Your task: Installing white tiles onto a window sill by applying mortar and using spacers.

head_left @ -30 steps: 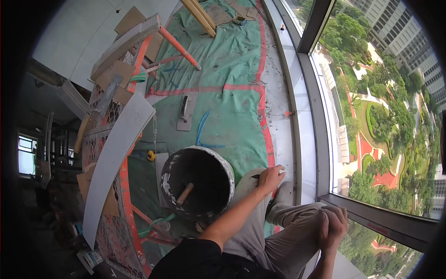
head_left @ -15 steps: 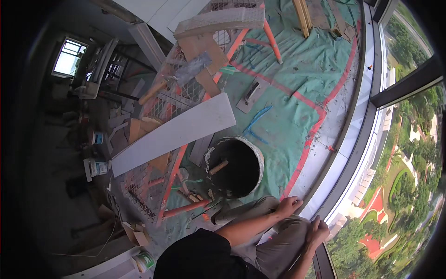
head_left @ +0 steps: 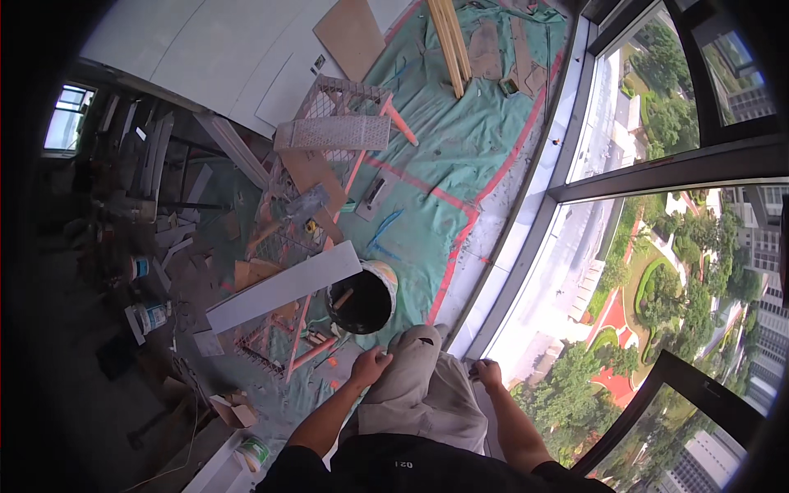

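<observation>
My left hand (head_left: 371,365) is curled into a loose fist just left of my bent knee, with nothing sticking out of it. Beside my other leg, next to the window ledge, my right hand (head_left: 486,373) is closed too; its fingertips are partly hidden, and what they hold, if anything, does not show. Grey work trousers (head_left: 415,374) cover my legs between the two hands. Ahead of my left hand stands a black bucket (head_left: 388,278) with a plaster-crusted rim, and a wooden handle (head_left: 343,300) shows inside it.
A long white board (head_left: 283,286) lies across a mesh platform with orange legs (head_left: 401,125), its end over the bucket's edge. A plastering trowel (head_left: 376,194) rests on the green floor sheet (head_left: 427,168). Tall windows (head_left: 526,205) run along the right. Wooden strips (head_left: 448,49) lie far ahead.
My view has shifted, so the bucket and platform appear farther left and smaller. My hands have moved apart, the left now on the other side of my knees from the right.
</observation>
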Available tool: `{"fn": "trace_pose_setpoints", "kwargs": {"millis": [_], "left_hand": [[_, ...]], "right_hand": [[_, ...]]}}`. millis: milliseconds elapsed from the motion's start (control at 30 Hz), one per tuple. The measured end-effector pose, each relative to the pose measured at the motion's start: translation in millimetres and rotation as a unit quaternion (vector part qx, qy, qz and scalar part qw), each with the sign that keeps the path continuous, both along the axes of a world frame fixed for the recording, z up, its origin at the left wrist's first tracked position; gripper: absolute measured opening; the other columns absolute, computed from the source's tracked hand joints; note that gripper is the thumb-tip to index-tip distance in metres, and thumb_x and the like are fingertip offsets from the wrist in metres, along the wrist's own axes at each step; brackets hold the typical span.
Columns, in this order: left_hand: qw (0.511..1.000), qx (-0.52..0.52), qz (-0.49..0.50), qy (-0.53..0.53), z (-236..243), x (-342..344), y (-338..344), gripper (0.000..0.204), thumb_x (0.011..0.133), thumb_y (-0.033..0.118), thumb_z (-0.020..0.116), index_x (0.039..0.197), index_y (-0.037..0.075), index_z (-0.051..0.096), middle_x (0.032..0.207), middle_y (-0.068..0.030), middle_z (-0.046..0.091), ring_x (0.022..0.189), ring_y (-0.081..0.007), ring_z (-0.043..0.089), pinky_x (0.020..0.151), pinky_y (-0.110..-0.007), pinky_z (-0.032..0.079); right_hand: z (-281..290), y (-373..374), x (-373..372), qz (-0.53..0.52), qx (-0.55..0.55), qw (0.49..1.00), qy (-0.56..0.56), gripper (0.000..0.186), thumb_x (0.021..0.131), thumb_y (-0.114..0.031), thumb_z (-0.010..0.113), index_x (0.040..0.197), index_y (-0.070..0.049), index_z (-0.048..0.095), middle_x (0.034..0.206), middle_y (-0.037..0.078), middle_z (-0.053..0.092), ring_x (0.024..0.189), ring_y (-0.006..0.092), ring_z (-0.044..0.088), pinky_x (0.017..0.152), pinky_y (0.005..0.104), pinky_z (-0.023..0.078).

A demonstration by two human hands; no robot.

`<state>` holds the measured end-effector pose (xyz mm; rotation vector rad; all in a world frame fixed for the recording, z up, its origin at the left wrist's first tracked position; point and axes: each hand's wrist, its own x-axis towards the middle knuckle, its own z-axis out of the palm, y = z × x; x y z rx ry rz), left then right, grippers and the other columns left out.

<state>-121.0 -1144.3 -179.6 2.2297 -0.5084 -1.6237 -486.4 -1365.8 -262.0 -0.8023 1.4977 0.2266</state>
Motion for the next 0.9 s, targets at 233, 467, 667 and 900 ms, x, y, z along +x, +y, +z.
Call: {"fn": "trace_pose_setpoints", "kwargs": {"millis": [233, 467, 667, 900], "left_hand": [[0.988, -0.087, -0.011, -0.125, 30.8, 2.1, -148.8, 0.089, 0.102, 0.064, 0.073, 0.161, -0.001, 0.055, 0.146, -0.0355, 0.068, 0.137, -0.0515, 0.066, 0.117, -0.055, 0.053], [0.997, -0.001, -0.033, -0.074, -10.7, 115.8, -334.5, 0.09, 0.101, 0.059, 0.076, 0.165, 0.001, 0.053, 0.151, -0.0323, 0.066, 0.14, -0.0479, 0.065, 0.118, -0.054, 0.053], [0.997, -0.018, 0.012, -0.078, 20.9, 165.2, -423.4, 0.08, 0.102, 0.057, 0.077, 0.157, 0.0, 0.063, 0.156, -0.0275, 0.067, 0.145, -0.0427, 0.064, 0.122, -0.05, 0.051], [0.995, 0.058, 0.082, 0.023, 2.9, 225.6, -560.0, 0.079, 0.104, 0.054, 0.077, 0.158, -0.001, 0.064, 0.154, -0.0279, 0.069, 0.142, -0.0388, 0.068, 0.12, -0.046, 0.052]], "right_hand": [[37.5, -205.9, 70.1, 0.072, -0.065, 0.986, 0.138, 0.051, 0.111, -0.042, 0.075, 0.082, 0.0, 0.075, 0.074, 0.011, 0.075, 0.058, 0.0209, 0.075, 0.052, 0.0352, 0.06], [-8.1, -451.2, 188.3, 0.161, -0.263, 0.946, 0.101, 0.038, 0.106, -0.036, 0.075, 0.114, 0.0, 0.085, 0.084, 0.017, 0.08, 0.069, 0.0274, 0.08, 0.073, 0.0433, 0.064], [11.5, -640.3, 299.6, 0.265, -0.37, 0.883, 0.117, 0.043, 0.101, -0.035, 0.077, 0.124, 0.001, 0.082, 0.137, 0.025, 0.076, 0.132, 0.0433, 0.071, 0.114, 0.0496, 0.056], [-91.7, -838.7, 393.8, 0.262, -0.354, 0.895, 0.072, 0.058, 0.099, -0.033, 0.08, 0.143, 0.003, 0.071, 0.161, 0.024, 0.061, 0.144, 0.0439, 0.063, 0.12, 0.0497, 0.052]]}}
